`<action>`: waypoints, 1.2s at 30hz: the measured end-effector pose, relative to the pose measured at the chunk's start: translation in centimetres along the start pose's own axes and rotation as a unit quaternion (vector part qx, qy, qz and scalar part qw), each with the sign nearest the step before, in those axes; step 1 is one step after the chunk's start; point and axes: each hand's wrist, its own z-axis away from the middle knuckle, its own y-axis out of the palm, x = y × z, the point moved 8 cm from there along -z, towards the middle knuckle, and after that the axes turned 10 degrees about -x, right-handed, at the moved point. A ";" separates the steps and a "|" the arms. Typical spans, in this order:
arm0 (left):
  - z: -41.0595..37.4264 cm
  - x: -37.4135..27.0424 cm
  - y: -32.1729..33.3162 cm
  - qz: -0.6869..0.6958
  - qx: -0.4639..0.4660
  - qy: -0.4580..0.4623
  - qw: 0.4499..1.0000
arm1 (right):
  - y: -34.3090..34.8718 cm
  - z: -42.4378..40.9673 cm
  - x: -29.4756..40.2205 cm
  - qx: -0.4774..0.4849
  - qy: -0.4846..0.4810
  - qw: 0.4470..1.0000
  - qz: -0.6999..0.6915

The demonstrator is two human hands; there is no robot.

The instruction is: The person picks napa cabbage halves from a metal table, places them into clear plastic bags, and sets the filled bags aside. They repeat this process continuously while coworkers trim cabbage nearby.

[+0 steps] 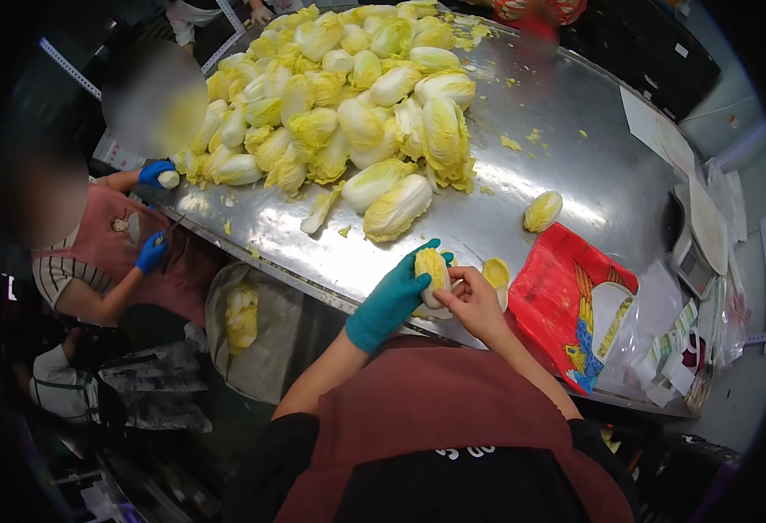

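Note:
My left hand (397, 295), in a teal rubber glove, holds a small napa cabbage (430, 268) close to the table's front edge. My bare right hand (476, 302) grips the cabbage's right side with thumb and fingers. Loose cabbage leaves (496, 274) lie on the metal table just behind and beside my right hand. Further right, a trimmed cabbage (543, 211) rests at the top corner of a red printed plastic bag (553, 294). Two larger napa cabbages (398, 208) lie beyond my left hand, with a detached leaf (322, 210) to their left.
A large cabbage heap (350, 98) covers the far left of the steel table (540, 131). A scale (693, 242) and clear plastic bags (657, 327) stand right. At left, a co-worker's blue-gloved hand (152, 252) holds a knife. A lined bin (265, 340) with leaves stands below the edge.

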 end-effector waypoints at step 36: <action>0.1 2.8 -2.3 -0.131 -0.013 -0.047 0.990 | 1.1 0.4 -1.3 0.087 0.105 0.985 -0.104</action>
